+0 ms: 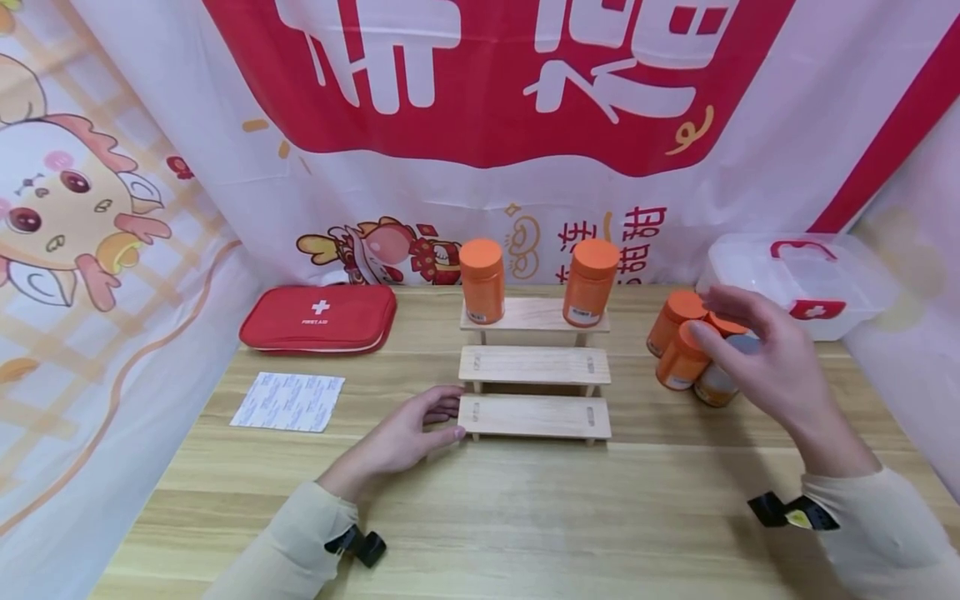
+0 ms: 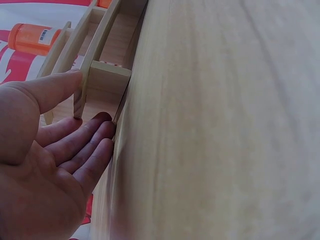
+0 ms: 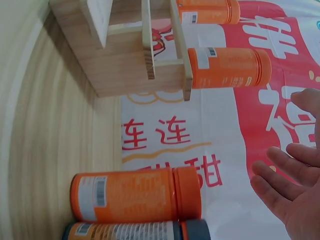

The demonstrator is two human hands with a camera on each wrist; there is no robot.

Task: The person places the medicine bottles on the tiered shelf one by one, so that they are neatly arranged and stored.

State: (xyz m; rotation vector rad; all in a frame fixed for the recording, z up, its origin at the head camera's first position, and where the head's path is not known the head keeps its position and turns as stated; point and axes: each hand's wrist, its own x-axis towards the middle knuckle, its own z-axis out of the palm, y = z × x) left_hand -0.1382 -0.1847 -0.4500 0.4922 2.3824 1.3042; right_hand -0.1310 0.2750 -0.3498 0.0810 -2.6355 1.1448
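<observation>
A three-step wooden display stand (image 1: 534, 417) stands mid-table. Two orange bottles, one on the left (image 1: 482, 283) and one on the right (image 1: 592, 285), stand upright on its top step. At the left end of the lowest step, my left hand (image 1: 408, 433) pinches the board, thumb at one edge and index fingertip at the other (image 2: 65, 145). My right hand (image 1: 772, 358) is raised beside and over a cluster of bottles, fingers spread and holding nothing (image 3: 295, 185). In that cluster are orange-lidded bottles (image 1: 681, 360) and a grey-lidded bottle (image 1: 716, 385), partly covered by the hand.
A red first aid pouch (image 1: 318, 321) lies at the back left, with a white printed packet sheet (image 1: 288, 402) in front of it. Behind the bottle cluster sits a clear plastic box (image 1: 757, 267) with a red handle. Printed cloth (image 1: 420, 192) hangs along the back and sides.
</observation>
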